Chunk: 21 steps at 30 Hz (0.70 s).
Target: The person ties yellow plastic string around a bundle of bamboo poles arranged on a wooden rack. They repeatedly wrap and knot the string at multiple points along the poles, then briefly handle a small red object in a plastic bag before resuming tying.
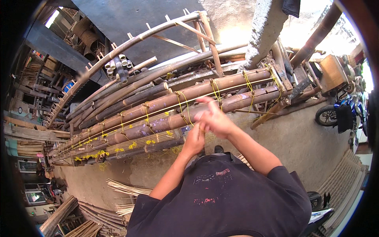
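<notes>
My left hand [194, 139] is closed in a pinch at the end of a thin yellow cord [186, 103], just in front of my body. That cord loops up over two long brown bamboo poles [156, 102], which lie side by side in front of me. My right hand [213, 119] is right above the left one, touching or nearly touching it. Motion smears its fingers, so whether they hold the cord cannot be made out. More yellow cord loops [216, 90] hang around the poles at intervals, and short wooden pegs [182, 115] stick out of them.
A lower dark pole [154, 147] carries knotted yellow cords. Behind stands a curved bamboo rail [118, 50] with pegs, near stacked bamboo poles [114, 96]. A concrete pillar [262, 33] rises beyond. A motorcycle [343, 112] is at right; split bamboo strips [128, 187] lie at lower left.
</notes>
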Motion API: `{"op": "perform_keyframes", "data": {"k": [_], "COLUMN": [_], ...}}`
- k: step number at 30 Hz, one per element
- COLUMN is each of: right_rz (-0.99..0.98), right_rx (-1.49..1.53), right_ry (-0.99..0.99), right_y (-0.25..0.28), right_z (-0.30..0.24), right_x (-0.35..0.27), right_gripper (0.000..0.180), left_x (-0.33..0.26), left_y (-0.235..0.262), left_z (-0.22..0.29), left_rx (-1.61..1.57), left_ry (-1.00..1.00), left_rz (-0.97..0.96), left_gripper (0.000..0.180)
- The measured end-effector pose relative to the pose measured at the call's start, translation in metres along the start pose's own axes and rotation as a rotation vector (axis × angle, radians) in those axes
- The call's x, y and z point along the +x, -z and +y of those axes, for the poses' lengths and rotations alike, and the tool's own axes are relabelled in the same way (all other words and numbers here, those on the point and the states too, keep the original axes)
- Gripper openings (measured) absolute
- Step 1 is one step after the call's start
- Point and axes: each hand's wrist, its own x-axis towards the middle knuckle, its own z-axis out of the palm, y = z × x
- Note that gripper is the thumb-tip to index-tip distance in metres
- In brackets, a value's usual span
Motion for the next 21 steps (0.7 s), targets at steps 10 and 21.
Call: {"op": "perform_keyframes", "data": {"k": [10,21], "right_rz": [-0.044,-0.245], "right_rx": [-0.375,0.477], "right_ry": [-0.017,-0.548], "right_y": [0.006,0.046], "right_z": [-0.015,0.036], "right_x": [0.006,0.007], "right_gripper": [0.019,0.069], "left_x": [0.0,0.016], "left_y": [0.021,0.042], "left_z": [0.008,0.027], "left_rx": [-0.724,-0.225], "left_ry": [0.288,0.179], "left_rz": [-0.123,-0.274], "left_gripper": [0.024,0.024]}}
